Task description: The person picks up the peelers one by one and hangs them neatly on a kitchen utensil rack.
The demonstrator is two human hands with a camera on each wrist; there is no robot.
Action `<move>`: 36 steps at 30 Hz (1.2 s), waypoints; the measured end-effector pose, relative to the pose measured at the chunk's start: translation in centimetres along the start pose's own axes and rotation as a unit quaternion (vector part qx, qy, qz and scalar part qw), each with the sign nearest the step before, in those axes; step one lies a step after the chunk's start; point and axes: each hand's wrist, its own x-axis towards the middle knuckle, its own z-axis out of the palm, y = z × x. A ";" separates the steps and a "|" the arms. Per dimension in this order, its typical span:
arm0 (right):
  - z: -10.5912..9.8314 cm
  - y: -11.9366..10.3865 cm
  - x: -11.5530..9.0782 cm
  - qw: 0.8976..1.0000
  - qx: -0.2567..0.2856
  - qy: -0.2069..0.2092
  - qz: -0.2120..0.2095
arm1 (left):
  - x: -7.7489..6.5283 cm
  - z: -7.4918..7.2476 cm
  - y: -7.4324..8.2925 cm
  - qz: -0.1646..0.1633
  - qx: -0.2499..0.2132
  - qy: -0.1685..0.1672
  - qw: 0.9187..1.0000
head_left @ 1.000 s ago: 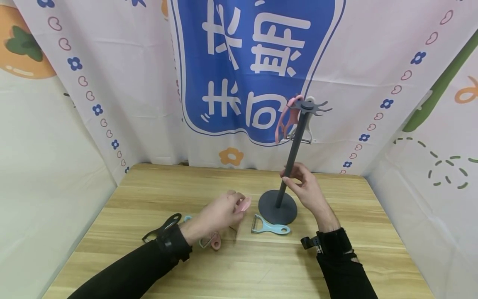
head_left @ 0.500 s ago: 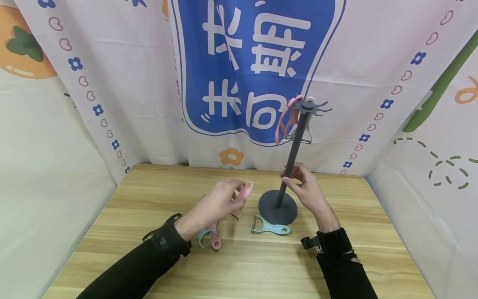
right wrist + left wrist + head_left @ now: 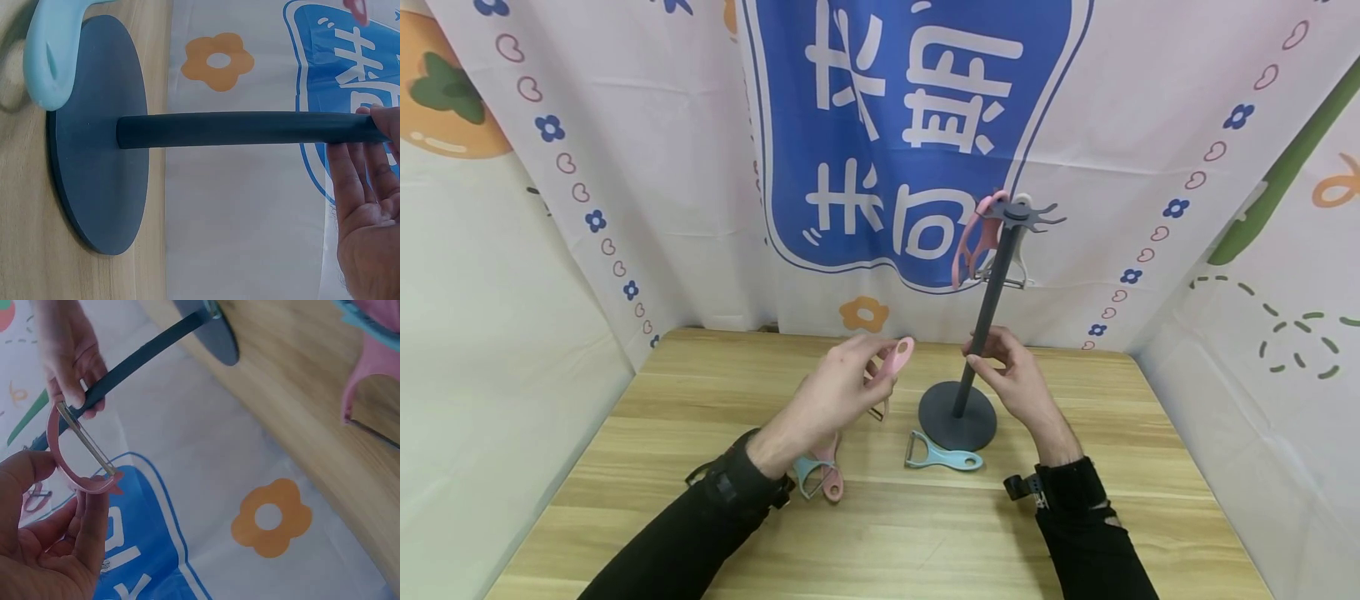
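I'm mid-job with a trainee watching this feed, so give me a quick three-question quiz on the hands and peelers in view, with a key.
1. Multiple choice: what colour is the held peeler, the one in the left hand?
A) black
B) pink
C) light blue

2. Fill in: the light-blue peeler beside the round grey base lies with its blade toward the person's ____.

3. True or false: the right hand is gripping the round grey base.

Key:
1. B, pink.
2. Left.
3. False; it holds the grey pole above the base.
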 end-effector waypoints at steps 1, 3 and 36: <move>0.0 0.0 0.0 1.000 0.001 0.000 0.000 | 0.0 -0.1 0.1 0.000 -0.002 0.005 1.000; 0.0 0.0 0.0 1.000 0.003 -0.001 0.001 | 0.1 -0.3 0.3 -0.003 -0.006 0.011 1.000; 0.1 -0.1 0.0 1.000 0.000 0.002 0.004 | 2.3 0.6 2.8 0.048 -0.115 0.161 0.979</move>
